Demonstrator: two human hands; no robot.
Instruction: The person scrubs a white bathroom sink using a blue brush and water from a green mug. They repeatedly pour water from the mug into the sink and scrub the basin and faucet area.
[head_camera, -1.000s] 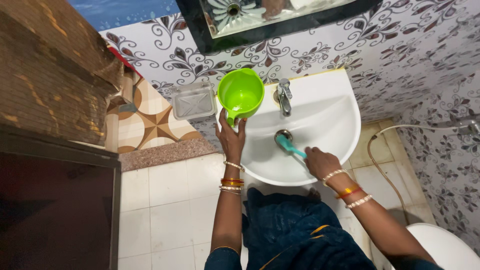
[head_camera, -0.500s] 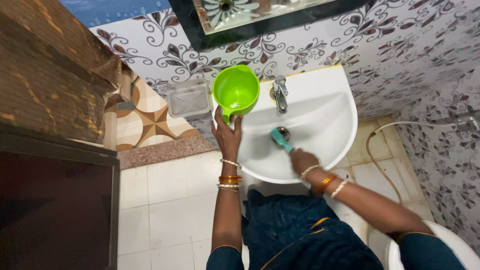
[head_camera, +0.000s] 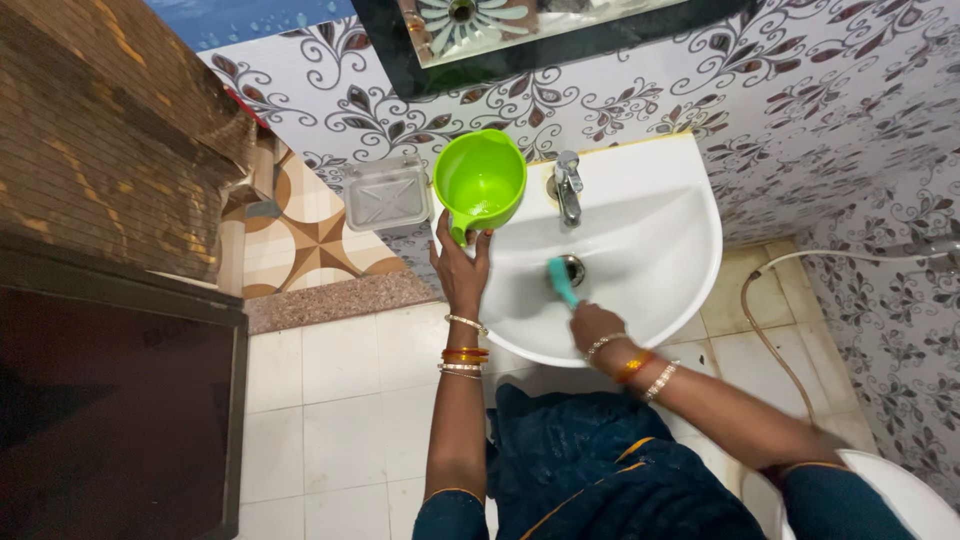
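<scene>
White floor tiles and floral wall surround the white ceramic basin (head_camera: 660, 290). I see my left hand (head_camera: 462, 270) gripping the lime-green plastic mug (head_camera: 481, 183) at its rim; it could tip. My right hand (head_camera: 594, 325) clenches the teal scrub brush (head_camera: 562, 280) at the drain, which may slip when wet.

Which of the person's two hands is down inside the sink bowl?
The right hand, gripping the teal brush near the drain of the white sink. The left hand holds the green mug at the sink's left edge, outside the bowl.
</scene>
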